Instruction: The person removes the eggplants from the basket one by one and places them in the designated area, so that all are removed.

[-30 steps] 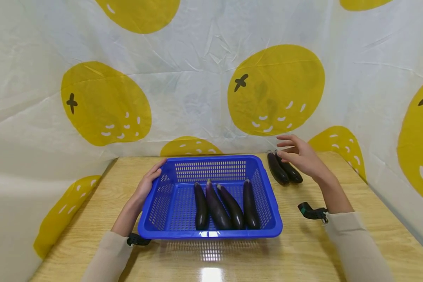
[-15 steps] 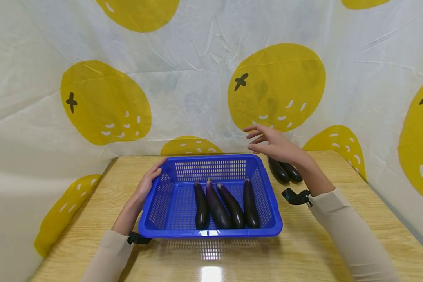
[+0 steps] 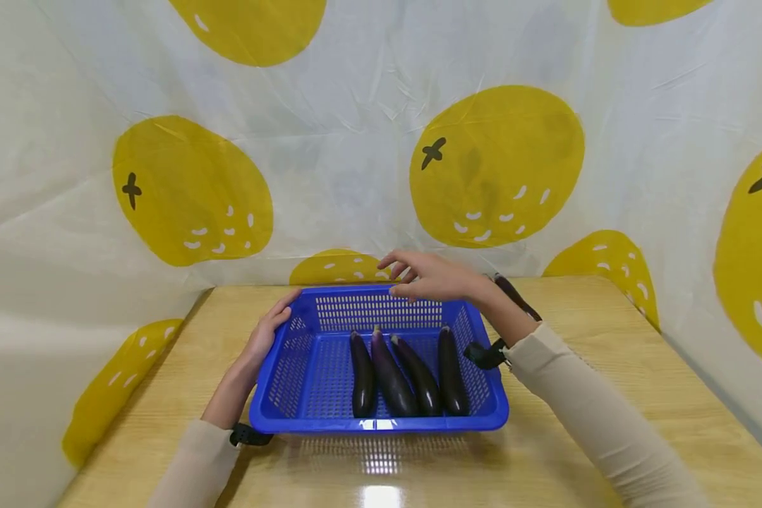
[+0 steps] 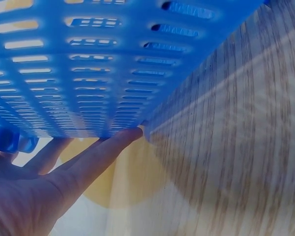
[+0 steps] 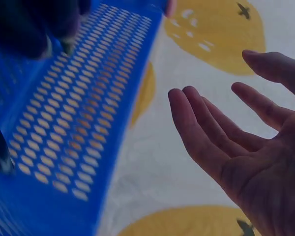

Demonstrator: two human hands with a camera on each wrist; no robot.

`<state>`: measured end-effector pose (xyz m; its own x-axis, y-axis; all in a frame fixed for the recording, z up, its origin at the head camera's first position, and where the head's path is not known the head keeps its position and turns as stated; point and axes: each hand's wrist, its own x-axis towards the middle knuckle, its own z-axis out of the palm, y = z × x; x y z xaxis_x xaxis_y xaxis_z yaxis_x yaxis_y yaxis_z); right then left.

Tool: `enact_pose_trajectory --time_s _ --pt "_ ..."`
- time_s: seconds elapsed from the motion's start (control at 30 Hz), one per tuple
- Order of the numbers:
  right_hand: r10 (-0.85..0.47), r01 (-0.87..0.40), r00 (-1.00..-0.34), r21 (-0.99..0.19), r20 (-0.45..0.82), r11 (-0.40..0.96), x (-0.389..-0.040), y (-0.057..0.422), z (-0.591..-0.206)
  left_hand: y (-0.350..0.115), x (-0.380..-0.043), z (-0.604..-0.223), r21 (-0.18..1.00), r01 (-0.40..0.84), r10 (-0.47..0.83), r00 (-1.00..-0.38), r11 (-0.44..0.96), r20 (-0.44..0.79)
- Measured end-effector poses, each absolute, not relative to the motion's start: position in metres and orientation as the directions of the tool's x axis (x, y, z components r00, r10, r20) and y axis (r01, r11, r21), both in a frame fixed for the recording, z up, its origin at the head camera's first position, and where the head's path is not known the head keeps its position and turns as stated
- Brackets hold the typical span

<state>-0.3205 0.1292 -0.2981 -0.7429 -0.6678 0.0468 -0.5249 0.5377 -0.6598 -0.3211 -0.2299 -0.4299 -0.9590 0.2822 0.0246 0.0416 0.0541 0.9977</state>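
In the head view, a blue plastic basket [image 3: 324,367] stands on the wooden table. Several dark purple eggplants [image 3: 390,374] lie side by side in its middle and right part. My left hand [image 3: 263,335] rests against the basket's left side near the far corner. Straight fingers [image 4: 101,155] touch the perforated outer wall in the left wrist view. Above the basket's far rim hovers my right hand [image 3: 434,275], fingers spread and slightly bent, holding nothing. The right wrist view shows the same bare palm beside the basket wall [image 5: 83,103].
Beyond the basket's right side, an eggplant [image 3: 514,293] lies on the table, partly behind my right forearm. A second one beside it is mostly hidden. A white cloth with yellow fruit prints [image 3: 349,183] hangs behind the table [image 3: 584,303].
My right hand has moved left, from over the eggplants on the table to above the basket's far rim. The left hand and the basket stay in place.
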Motion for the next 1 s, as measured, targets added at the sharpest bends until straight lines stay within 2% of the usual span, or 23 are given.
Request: enact_pose_trajectory --time_s 0.23,0.5,0.77,1.0 --pt "-0.734 -0.435 -0.673 -0.754 -0.09 0.492 -0.321 0.1 -0.321 -0.23 -0.319 -0.43 0.999 0.039 0.288 -0.957 0.034 0.028" --pt "-0.752 -0.273 -0.622 -0.84 -0.219 0.47 -0.32 0.078 -0.343 -0.229 -0.321 -0.432 0.999 0.032 0.289 -0.957 0.037 0.02" --pt "-0.678 -0.094 -0.616 -0.817 -0.401 0.568 -0.314 0.062 -0.35 -0.23 -0.321 -0.431 0.999 0.042 0.287 -0.957 0.024 0.033" --pt "-0.636 -0.005 -0.593 -0.787 -0.494 0.617 -0.308 0.052 -0.349 -0.23 -0.321 -0.431 0.999 0.049 0.304 -0.952 0.021 0.04"
